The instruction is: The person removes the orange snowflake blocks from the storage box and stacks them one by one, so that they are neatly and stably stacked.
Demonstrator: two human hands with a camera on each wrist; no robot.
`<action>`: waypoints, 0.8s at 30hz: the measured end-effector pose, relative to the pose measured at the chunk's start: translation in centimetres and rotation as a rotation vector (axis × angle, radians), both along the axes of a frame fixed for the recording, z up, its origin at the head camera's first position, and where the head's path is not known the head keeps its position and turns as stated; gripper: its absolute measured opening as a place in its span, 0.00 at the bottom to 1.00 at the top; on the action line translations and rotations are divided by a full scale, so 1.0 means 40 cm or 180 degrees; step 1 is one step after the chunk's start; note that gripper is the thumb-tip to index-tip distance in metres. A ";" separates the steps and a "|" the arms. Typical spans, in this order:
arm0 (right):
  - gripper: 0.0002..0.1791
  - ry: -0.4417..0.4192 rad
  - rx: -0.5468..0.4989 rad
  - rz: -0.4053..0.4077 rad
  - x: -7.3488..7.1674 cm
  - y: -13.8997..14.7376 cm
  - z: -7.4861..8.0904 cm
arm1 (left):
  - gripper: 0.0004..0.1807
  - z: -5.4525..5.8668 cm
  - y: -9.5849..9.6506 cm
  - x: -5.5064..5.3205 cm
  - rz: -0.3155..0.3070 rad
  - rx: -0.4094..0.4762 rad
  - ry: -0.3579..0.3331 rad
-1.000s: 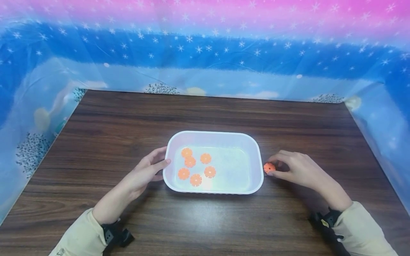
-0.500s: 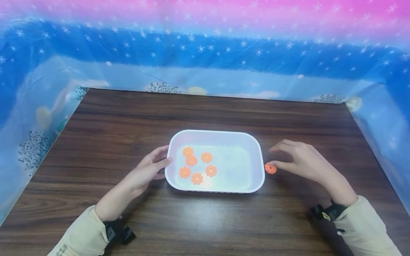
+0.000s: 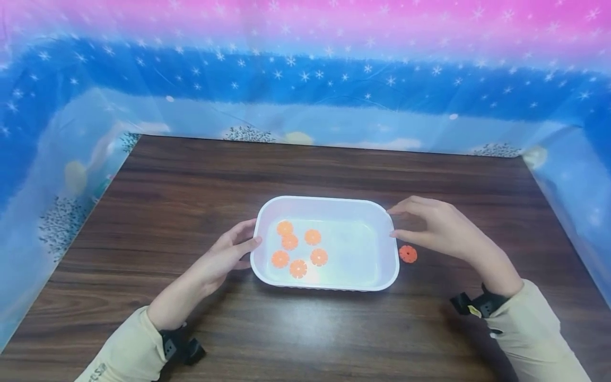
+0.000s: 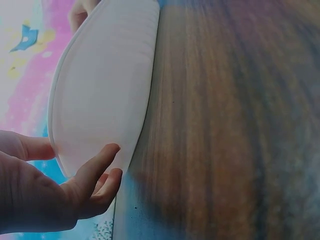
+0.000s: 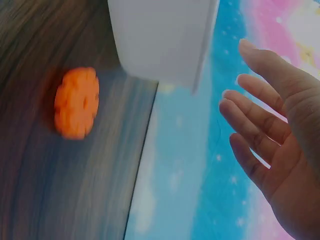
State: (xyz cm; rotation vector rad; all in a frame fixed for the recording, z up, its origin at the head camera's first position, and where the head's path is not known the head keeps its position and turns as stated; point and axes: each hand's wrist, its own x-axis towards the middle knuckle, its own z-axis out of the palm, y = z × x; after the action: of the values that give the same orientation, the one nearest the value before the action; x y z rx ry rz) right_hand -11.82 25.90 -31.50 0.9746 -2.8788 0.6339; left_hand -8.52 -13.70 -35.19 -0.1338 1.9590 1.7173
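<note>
Holding tray (image 3: 350, 249), left hand (image 3: 224, 257), sleeves (image 3: 126, 347) cropped

Place is looking like a curtained-off tabletop recording booth; building type can't be told.

Printed fabric backdrop (image 3: 305, 79) is enclosing the dark wood-grain table (image 3: 305, 170) on far, left and right sides, hiding the room behind. Cloth is running pink at top, then blue with white snowflakes, then pale blue with printed shrubs; creases are showing. Both wrist views are catching the same cloth past the table edge. Black strapped-on wrist cameras, left (image 3: 181, 347) and right (image 3: 477, 305), are pointing to a capture setup. Glare patch (image 3: 310, 323) is sitting on the near tabletop.
</note>
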 end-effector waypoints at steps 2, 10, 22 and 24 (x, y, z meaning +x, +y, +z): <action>0.23 -0.0106 0.0030 0.0042 -0.002 -0.021 -0.004 | 0.31 0.000 0.000 0.000 0.0000 -0.0012 -0.0004; 0.24 -0.0322 -0.0017 0.0102 -0.013 -0.080 -0.028 | 0.31 0.004 0.005 -0.006 0.0028 0.0019 -0.0039; 0.22 -0.0473 0.0063 0.0622 -0.008 -0.177 -0.083 | 0.31 0.004 0.002 -0.002 0.0053 -0.0008 -0.0097; 0.22 -0.0451 0.0082 0.0739 -0.009 -0.194 -0.091 | 0.31 0.003 0.000 0.001 0.0041 -0.0023 -0.0068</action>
State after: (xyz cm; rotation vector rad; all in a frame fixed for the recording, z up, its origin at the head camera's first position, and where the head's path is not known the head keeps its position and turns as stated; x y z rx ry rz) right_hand -12.16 18.15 -35.16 1.3335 -2.9246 0.7083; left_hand -8.50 -13.71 -35.07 -0.1670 1.9529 1.7102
